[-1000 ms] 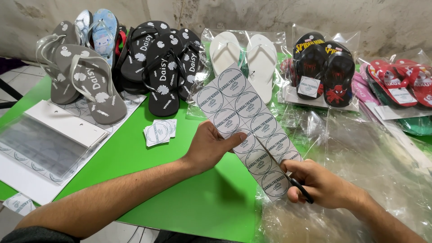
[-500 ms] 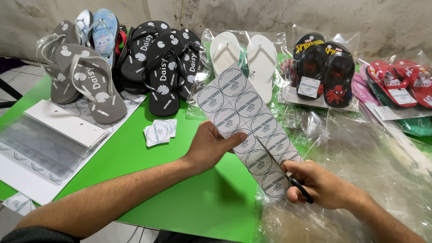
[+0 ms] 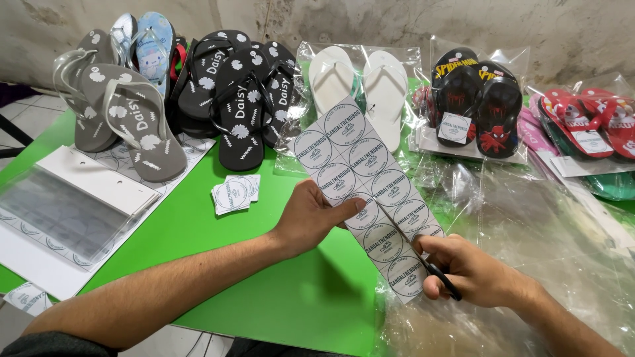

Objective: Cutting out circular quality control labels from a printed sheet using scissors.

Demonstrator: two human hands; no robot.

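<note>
My left hand (image 3: pixel 314 217) holds a long white strip of round printed labels (image 3: pixel 360 175) by its left edge, above the green table (image 3: pixel 198 231). At the strip's lower end my right hand (image 3: pixel 473 271) grips black-handled scissors (image 3: pixel 442 279), whose blades are hidden behind the fingers and the paper. A small stack of cut square labels (image 3: pixel 235 193) lies on the table to the left of my left hand.
Grey and black flip-flops (image 3: pixel 132 119) are piled at the back left. White sandals (image 3: pixel 360 86), black character sandals (image 3: pixel 473 106) and red ones (image 3: pixel 589 122) lie bagged along the back. Clear plastic bags (image 3: pixel 542 244) cover the right side. White label sheets and a clear sleeve (image 3: pixel 66 211) lie left.
</note>
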